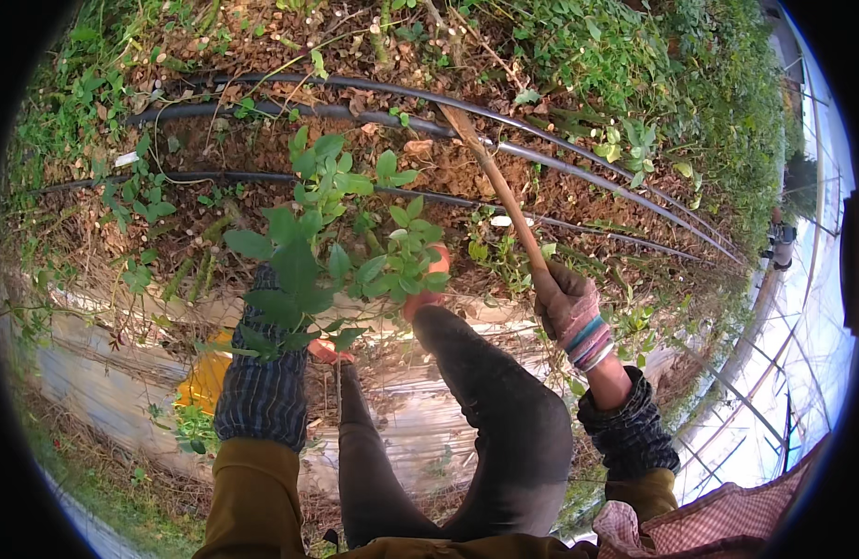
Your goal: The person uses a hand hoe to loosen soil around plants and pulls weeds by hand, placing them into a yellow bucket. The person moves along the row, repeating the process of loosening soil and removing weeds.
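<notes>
My right hand (566,307), in a soiled knit glove with coloured bands at the cuff, grips a long wooden handle (503,192). The handle slants up and left to the black irrigation pipes (429,126); whatever is at its far end cannot be made out among the leaf litter. The left sleeve reaches forward under a leafy green plant (297,258), whose leaves hide my left hand. Cut stems and dry leaves lie on the brown soil around the pipes.
Pale plastic sheeting (415,412) runs along the bed's near side, with a yellow object (206,377) beside the left sleeve. Thinner tubing (241,177) crosses the soil. Dense foliage (723,105) grows at the upper right, and another person (781,241) is far off at the right.
</notes>
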A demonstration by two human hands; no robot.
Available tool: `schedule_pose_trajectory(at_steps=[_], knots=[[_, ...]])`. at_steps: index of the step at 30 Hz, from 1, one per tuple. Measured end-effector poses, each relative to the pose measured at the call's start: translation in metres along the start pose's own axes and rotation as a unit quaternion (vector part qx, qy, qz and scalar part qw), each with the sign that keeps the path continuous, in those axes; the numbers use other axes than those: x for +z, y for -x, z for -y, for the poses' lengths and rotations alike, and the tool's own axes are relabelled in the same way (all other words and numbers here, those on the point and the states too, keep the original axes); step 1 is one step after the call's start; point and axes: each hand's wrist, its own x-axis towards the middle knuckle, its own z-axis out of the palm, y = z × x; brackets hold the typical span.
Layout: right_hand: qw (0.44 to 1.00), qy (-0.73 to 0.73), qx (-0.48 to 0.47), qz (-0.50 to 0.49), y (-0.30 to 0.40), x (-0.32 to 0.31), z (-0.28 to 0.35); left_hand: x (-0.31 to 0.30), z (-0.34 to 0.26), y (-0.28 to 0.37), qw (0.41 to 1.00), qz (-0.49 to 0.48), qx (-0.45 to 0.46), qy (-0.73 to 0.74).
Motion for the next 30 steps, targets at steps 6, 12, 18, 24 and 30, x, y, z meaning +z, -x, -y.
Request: schedule_pose_trajectory(at_steps=[6, 12, 18, 24, 30], knots=[[0.996, -0.047, -0.070, -0.017, -0.040, 0.039, -0.012, -0.002, -0.008, 0.010, 1.000, -0.023, 0.003, 0.004], [0.969, 0.082, -0.214, -0.092, -0.146, 0.076, 0.004, 0.005, -0.007, 0.008, 1.000, -0.020, -0.010, 0.005], [0.963, 0.117, -0.234, -0.071, -0.118, 0.068, -0.003, 0.004, -0.015, 0.010, 1.000, -0.030, -0.004, 0.000], [0.997, 0.044, -0.057, -0.014, 0.011, 0.014, -0.028, 0.017, -0.010, -0.014, 1.000, -0.022, -0.006, 0.013], [0.970, 0.202, -0.128, 0.037, 0.024, -0.017, -0.024, 0.038, -0.006, -0.086, 0.997, -0.032, -0.017, 0.063]])
